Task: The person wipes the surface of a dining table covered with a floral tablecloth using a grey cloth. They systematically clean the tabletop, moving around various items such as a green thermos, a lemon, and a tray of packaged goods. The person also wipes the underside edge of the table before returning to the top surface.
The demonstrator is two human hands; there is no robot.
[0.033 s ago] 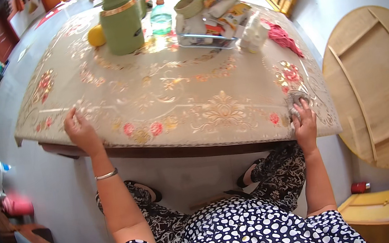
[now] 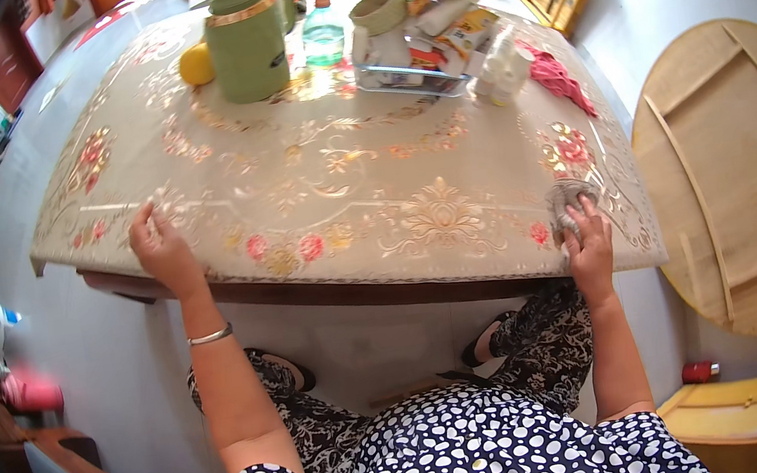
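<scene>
My right hand presses a crumpled grey cloth onto the patterned tablecloth, close to the table's right front corner. The fingers bend over the cloth and hide part of it. Near the left front edge, my left hand hovers at or just above the tablecloth. Its fingers are loosely curled, thumb a little apart, and I see nothing in them. A silver bangle circles that wrist. The tablecloth is beige with gold scrolls and red flowers.
Toward the back stand a green thermos jug, a yellow ball-like thing, a spray bottle and a clear bin of packages. A pink cloth lies to their right. A round wooden tabletop leans beyond the right edge.
The view has shifted slightly. My right hand and the grey cloth have slid a little to the left over the tablecloth. My left hand stays nearly in place.
</scene>
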